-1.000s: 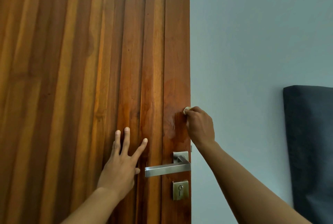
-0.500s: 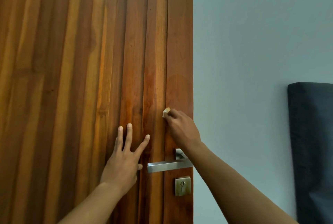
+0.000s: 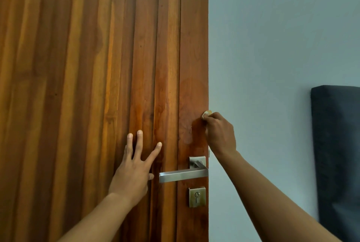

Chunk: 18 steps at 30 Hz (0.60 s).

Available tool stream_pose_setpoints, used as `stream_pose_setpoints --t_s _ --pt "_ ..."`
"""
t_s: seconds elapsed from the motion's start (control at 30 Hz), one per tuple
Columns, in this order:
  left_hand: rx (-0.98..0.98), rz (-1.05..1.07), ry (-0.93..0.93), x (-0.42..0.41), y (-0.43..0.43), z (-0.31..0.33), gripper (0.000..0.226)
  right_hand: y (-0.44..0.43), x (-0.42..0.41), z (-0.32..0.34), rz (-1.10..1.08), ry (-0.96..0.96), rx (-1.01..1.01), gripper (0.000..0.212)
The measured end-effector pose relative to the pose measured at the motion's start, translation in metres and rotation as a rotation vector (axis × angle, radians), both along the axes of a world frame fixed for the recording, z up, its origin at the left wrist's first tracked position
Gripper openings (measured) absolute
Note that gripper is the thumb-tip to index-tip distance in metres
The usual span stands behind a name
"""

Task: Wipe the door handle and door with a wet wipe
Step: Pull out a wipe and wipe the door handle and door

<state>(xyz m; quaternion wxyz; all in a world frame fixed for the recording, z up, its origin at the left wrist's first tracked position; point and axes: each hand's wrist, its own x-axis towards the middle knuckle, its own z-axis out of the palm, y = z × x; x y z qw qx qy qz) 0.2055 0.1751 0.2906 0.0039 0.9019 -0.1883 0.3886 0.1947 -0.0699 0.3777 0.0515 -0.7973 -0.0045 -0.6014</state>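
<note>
A brown wooden door (image 3: 97, 85) of vertical planks fills the left half of the head view. Its metal lever handle (image 3: 183, 175) sits low on the right plank, with a square keyhole plate (image 3: 197, 197) beneath it. My right hand (image 3: 219, 134) grips a small bunched wet wipe (image 3: 206, 113) and holds it against the door's right edge, above the handle. Damp streaks show on the wood beside it. My left hand (image 3: 134, 167) rests flat on the door with fingers spread, just left of the handle.
A pale blue-grey wall (image 3: 272, 56) lies right of the door edge. A dark padded panel (image 3: 337, 154) stands against that wall at the far right.
My right hand carried the wipe left across the plank, then back right to the door's edge. My left hand stayed pressed on the door.
</note>
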Motion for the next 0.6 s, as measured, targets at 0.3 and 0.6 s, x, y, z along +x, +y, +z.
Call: stream_pose_setpoints --t_s 0.3,0.6 --pt "0.004 -0.004 0.017 -0.003 -0.002 0.001 0.098 0.015 0.0 -0.011 0.075 0.044 -0.041 0.028" --pt "0.01 0.022 -0.003 -0.001 0.0 0.002 0.099 0.046 -0.005 -0.02 0.075 0.102 -0.364 0.035"
